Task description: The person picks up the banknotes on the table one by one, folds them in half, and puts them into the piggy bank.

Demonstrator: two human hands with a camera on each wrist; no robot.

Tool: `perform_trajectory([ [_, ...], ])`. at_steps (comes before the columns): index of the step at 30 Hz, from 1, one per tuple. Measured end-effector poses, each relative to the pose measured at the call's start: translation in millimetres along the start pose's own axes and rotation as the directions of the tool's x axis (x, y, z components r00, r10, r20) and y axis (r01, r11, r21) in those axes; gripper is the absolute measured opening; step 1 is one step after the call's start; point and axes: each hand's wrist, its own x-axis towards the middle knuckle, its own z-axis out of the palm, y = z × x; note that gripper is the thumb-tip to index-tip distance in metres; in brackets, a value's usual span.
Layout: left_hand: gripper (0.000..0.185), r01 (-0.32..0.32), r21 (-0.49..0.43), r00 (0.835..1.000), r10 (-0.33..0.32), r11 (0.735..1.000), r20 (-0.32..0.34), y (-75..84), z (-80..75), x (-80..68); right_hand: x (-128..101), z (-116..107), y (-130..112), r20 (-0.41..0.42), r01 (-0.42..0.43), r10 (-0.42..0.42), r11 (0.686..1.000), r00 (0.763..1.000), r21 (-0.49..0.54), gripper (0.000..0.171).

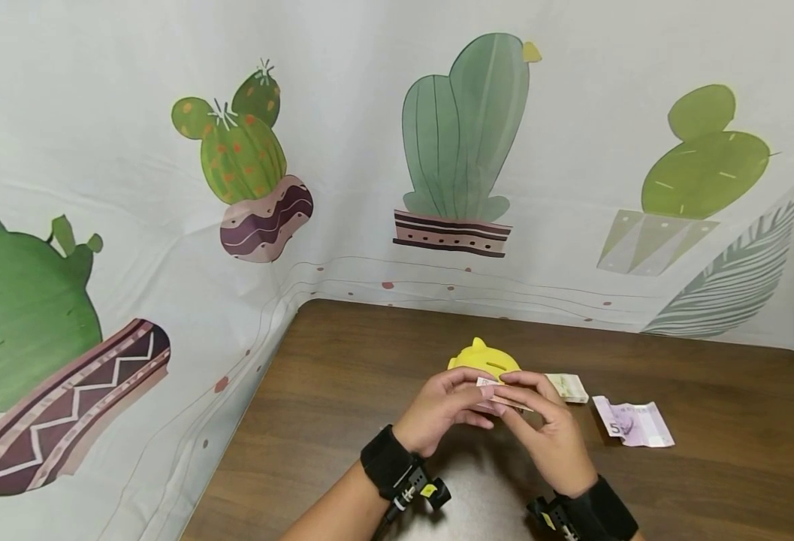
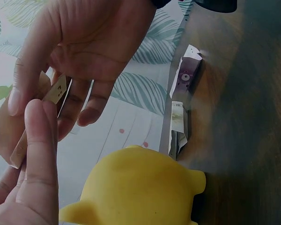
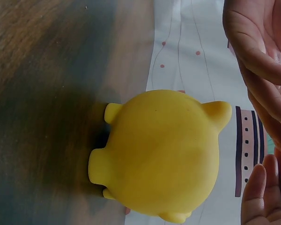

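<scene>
Wrist straps [image 1: 387, 460]: two, black, each with a small device [image 1: 440, 493]; nearest, above the table [image 1: 302, 451].

Left hand [image 1: 441, 409]: pinches the held note from the left, thumb and fingers narrow on the paper.

Right hand [image 1: 549, 428]: pinches the same paper from the right, likewise narrow, fingertips just beside those opposite.

Held note [image 2: 5, 138]: pale pinkish, folded; raised off the table, between both hands, partly covered by fingers.

Purple note [image 1: 635, 425]: marked 5, creased, one end folded over; lies toward the far right corner, but well short of it.

Greenish note [image 1: 572, 388]: folded; lies between piggy bank and purple note, nearer the far edge than the latter. Whether single or several, cannot tell.

Piggy bank [image 1: 476, 361]: yellow, slot on top; stands upright on its feet, just beyond the hands, set in from the far edge, nearer the far left corner than the far right.

Backdrop [image 1: 356, 113]: white, printed with potted cactuses [image 1: 464, 143]; hangs beyond the far edge and along the left edge.
</scene>
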Motion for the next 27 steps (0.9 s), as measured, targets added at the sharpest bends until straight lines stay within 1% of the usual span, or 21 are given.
perform_trajectory([
  [4,0.036,-0.007,0.001,1.000,0.007,1.000,-0.011,-1.0,-0.4,0.0,1.0,-0.7,-2.7,0.009,-0.046,0.046,0.999,0.999,-0.014,0.041],
  [7,0.036,-0.007,0.008,0.999,0.007,1.000,-0.032,-0.8,-0.3,-0.2,1.7,-0.8,-4.1,0.019,-0.060,0.060,0.998,0.998,-0.020,0.047],
  [11,0.036,-0.012,0.021,0.999,0.013,1.000,-0.052,0.1,0.0,-0.5,1.6,-0.2,-5.1,0.035,-0.071,0.071,0.997,0.997,0.001,0.055],
  [15,0.033,-0.021,0.035,0.997,0.024,0.999,-0.075,0.4,0.0,-0.2,1.6,0.4,-6.1,0.029,-0.114,0.114,0.993,0.993,0.019,0.057],
  [18,0.031,-0.025,0.045,0.995,0.029,0.999,-0.091,-0.2,-0.6,0.3,2.1,0.3,-6.9,0.018,-0.143,0.143,0.989,0.990,0.023,0.054],
  [20,0.030,-0.025,0.051,0.995,0.030,0.998,-0.099,-0.9,-1.2,0.6,2.3,0.1,-6.8,0.013,-0.148,0.147,0.989,0.989,0.029,0.050],
  [24,0.029,-0.023,0.058,0.993,0.030,0.998,-0.110,-1.2,-1.2,0.5,2.4,0.5,-7.1,-0.020,-0.141,0.142,0.989,0.990,0.037,0.037],
  [27,0.029,-0.021,0.067,0.992,0.029,0.998,-0.122,-1.0,-0.9,0.7,2.3,0.8,-8.5,-0.041,-0.176,0.177,0.984,0.983,0.031,0.026],
])
